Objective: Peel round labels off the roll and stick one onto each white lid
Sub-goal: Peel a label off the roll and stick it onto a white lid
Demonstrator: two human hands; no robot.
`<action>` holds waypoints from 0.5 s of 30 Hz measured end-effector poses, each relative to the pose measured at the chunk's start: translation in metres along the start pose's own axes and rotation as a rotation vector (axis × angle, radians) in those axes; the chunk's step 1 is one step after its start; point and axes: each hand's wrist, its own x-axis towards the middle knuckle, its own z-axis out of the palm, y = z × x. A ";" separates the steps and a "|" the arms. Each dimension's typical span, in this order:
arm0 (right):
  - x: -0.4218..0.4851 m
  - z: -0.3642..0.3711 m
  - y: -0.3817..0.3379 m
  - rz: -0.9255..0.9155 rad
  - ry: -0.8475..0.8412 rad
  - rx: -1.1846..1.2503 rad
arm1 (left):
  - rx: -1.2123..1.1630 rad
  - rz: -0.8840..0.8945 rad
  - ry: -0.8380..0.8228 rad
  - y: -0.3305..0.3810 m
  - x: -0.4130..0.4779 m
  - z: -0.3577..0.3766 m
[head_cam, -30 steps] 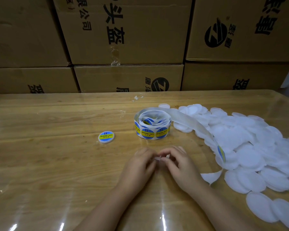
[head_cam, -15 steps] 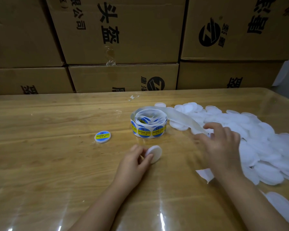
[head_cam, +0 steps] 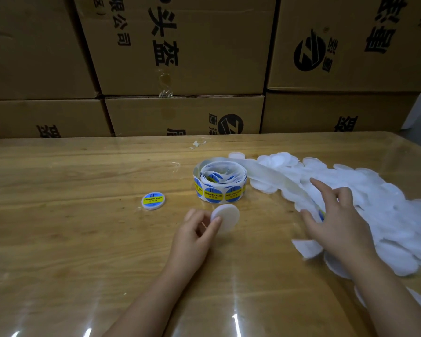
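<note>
A roll of blue-and-yellow round labels stands at the table's middle, its backing strip trailing right over a pile of white lids. My left hand grips one bare white lid by its edge, tilted up just in front of the roll. My right hand lies on the strip over the pile, fingers spread, thumb and fingers at a label whose blue-yellow edge peeks out beneath them. One labelled lid lies flat to the left of the roll.
Stacked cardboard boxes wall off the table's far edge. The wooden table has a glossy clear cover. A torn end of backing paper lies under my right wrist. A scrap of tape sits near the far edge.
My hands parted from the table's centre. The left hand kept the bare lid and raised it; the right hand went right to the strip on the pile and has slid along it.
</note>
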 end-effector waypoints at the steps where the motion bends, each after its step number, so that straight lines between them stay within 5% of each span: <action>1: -0.001 0.000 0.000 0.014 -0.004 -0.042 | -0.016 -0.004 0.003 0.000 0.000 -0.001; 7: -0.004 0.005 -0.016 0.147 0.011 0.306 | -0.143 -0.068 0.006 -0.002 0.001 0.001; 15: -0.046 0.042 -0.070 -0.076 -0.156 0.653 | 0.098 0.211 -0.039 0.001 0.000 0.000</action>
